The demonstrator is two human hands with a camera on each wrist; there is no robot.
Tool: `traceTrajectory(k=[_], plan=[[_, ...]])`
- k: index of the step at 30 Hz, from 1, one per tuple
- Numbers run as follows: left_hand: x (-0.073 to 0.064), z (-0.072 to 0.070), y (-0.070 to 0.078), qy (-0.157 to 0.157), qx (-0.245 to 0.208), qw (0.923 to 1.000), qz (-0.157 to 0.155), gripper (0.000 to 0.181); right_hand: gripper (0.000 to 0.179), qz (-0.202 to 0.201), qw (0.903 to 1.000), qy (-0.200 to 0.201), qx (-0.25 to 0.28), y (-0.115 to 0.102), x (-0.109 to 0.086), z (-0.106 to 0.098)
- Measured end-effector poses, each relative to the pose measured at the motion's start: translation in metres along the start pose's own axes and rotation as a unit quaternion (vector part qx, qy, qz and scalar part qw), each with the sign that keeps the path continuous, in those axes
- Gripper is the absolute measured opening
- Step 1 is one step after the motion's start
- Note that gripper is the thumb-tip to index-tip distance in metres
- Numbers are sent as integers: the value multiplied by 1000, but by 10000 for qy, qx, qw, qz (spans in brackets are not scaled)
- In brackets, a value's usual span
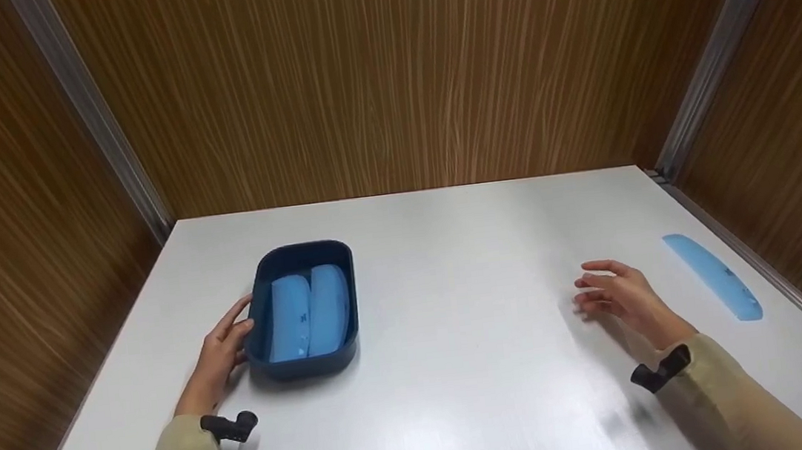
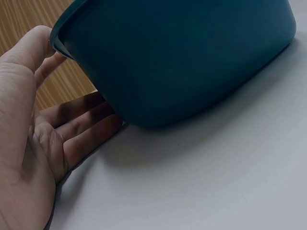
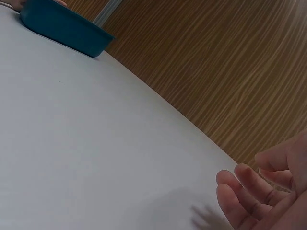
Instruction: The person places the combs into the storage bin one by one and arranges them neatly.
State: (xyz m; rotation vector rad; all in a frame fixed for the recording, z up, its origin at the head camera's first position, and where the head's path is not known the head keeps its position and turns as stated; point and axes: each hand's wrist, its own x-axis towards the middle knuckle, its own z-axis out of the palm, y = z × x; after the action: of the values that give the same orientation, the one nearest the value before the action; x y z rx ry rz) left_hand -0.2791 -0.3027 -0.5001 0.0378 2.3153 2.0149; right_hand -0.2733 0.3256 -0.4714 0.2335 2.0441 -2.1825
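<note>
A dark blue rectangular bin [image 1: 306, 368] with rounded corners stands on the left half of the table. Two light blue, elongated pieces, the left piece [image 1: 290, 318] and the right piece [image 1: 328, 309], lie side by side inside it. My left hand [image 1: 224, 348] touches the bin's left side. In the left wrist view the thumb is at the rim and the fingers lie against the outer wall [image 2: 182, 62]. My right hand [image 1: 625, 298] is over the table's right part, fingers loosely bent, holding nothing. Beyond it lies another light blue, curved piece [image 1: 714, 278] with small dark print.
The white table [image 1: 452, 287] is bordered by a wood-grain back panel [image 1: 385, 77] and similar side panels. Metal strips run along the corners. A dark strap with a small camera is on each wrist, such as the right wrist camera [image 1: 658, 369].
</note>
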Motion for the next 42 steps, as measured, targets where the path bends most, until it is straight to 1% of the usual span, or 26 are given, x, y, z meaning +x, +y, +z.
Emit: traceTrajectory(k=[2, 9, 11, 13, 14, 16, 19, 21, 24, 27, 29, 34, 36, 37, 39, 40, 41, 42], plan=[[0, 0, 0, -3, 7, 10000, -1, 53, 36, -51, 9999, 89, -23, -1, -1, -7], [1, 1, 1, -42, -101, 9999, -19, 55, 36, -230, 9988, 417, 136, -2, -7, -26], [1, 1, 1, -27, -83, 10000, -15, 54, 32, -245, 9986, 464, 87, -3, -8, -31], [1, 1, 1, -30, -78, 10000, -6, 54, 29, -239, 9981, 564, -65, -4, -8, -37], [1, 1, 1, -21, -79, 10000, 1, 54, 31, -238, 9975, 643, -188, -5, -8, -40], [0, 1, 2, 5, -90, 10000, 4, 54, 39, -234, 9945, 877, -526, -5, -6, -47], [0, 2, 1, 5, -81, 10000, 10, 55, 55, -211, 9870, 1267, -968, -6, -3, -59], [0, 2, 2, 26, -81, 10000, 9, 55, 61, -196, 9823, 1459, -1162, -7, -2, -68], [0, 2, 2, 4, -55, 10000, 14, 57, 56, -169, 9807, 1576, -1148, -8, -2, -81], [1, 1, 2, 44, -55, 10000, 13, 56, 48, -150, 9810, 1609, -1075, -8, -3, -91], [1, 1, 2, 31, -15, 10000, 51, 57, 41, -193, 9803, 1700, -984, -9, -5, -97], [1, 1, 3, 29, -26, 10000, 52, 57, 25, -627, 9715, 2201, -620, -11, -8, -115], [1, 2, 3, 33, -111, 9999, 1, 57, 23, -744, 9694, 2290, -480, -12, -10, -123], [0, 2, 4, 26, -143, 9999, -17, 57, 21, -732, 9681, 2321, -595, -13, -11, -127], [0, 2, 4, 11, -215, 9998, -41, 58, 23, -645, 9634, 2372, -1066, -15, -13, -133], [0, 3, 4, 20, -222, 9997, -33, 58, 28, -605, 9581, 2407, -1429, -15, -13, -136], [-1, 3, 4, 29, -219, 9998, -36, 58, 34, -560, 9507, 2449, -1818, -15, -14, -140], [-1, 3, 4, 34, -201, 9998, -39, 58, 41, -490, 9403, 2499, -2257, -15, -15, -143]])
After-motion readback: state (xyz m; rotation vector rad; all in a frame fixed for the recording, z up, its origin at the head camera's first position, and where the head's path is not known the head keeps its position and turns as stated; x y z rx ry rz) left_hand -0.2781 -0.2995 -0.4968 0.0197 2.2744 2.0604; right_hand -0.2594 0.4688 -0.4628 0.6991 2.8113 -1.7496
